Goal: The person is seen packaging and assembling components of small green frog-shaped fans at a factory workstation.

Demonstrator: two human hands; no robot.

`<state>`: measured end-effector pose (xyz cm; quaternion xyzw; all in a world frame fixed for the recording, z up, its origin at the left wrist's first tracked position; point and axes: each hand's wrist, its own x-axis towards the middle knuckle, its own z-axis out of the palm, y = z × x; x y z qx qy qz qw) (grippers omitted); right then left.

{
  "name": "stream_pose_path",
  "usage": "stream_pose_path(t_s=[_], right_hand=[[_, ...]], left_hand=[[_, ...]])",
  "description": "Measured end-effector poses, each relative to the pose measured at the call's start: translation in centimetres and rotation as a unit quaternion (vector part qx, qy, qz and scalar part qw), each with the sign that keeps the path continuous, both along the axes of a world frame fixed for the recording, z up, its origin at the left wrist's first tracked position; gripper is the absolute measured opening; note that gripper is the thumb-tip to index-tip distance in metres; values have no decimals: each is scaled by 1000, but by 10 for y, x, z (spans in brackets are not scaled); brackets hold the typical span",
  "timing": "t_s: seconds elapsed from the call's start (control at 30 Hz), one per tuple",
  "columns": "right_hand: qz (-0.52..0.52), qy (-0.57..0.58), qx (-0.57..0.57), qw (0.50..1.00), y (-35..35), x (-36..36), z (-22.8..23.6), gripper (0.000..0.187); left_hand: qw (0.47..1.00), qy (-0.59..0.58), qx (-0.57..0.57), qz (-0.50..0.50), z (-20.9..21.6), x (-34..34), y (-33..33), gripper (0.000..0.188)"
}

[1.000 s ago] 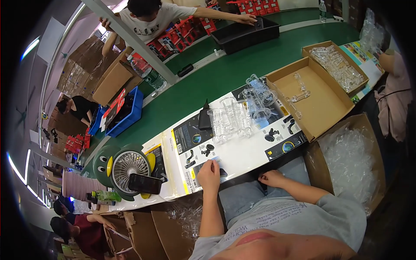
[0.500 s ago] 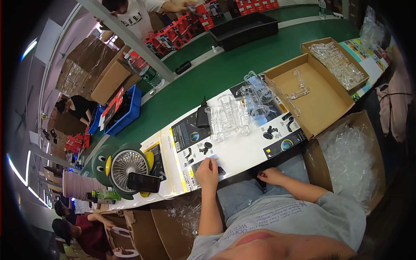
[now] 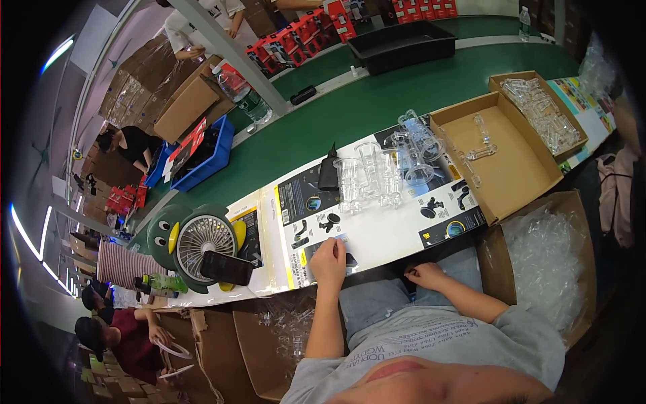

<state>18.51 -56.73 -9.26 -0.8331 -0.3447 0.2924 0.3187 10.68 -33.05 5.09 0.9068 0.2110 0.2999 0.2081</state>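
Observation:
My left hand [image 3: 328,261] rests at the near edge of the worktable on a printed cardboard sheet [image 3: 377,237], its fingers curled together; whatever they may hold is hidden. Over my lap, just below the table edge, my right hand [image 3: 426,276] is closed too, with its fingertips partly hidden. Beyond the left hand, several clear plastic tube-like parts with flared ends [image 3: 370,176] stand close together on the sheet. More such clear parts [image 3: 420,138] lie behind them to the right. A black dropper-tipped bottle [image 3: 328,172] is beside the group.
An open cardboard tray [image 3: 521,161] holds a few clear parts; a fuller box [image 3: 544,116] adjoins it. A carton of clear plastic bags [image 3: 545,262] stands at right. A green penguin-shaped fan [image 3: 195,246] with a phone [image 3: 227,268] stands left. A black bin [image 3: 404,50] sits across the table.
The whole view has shifted slightly, so the table things appear farther right. Both my hands keep nearly the same pose. The person across the table has moved their arms.

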Motion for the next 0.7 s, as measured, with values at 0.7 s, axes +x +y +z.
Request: stream_pose_path(t_s=[0.7], right_hand=[[4, -31, 24, 999, 0, 0, -13, 24]], left_hand=[[1000, 24, 13, -2, 4, -2, 0, 18]])
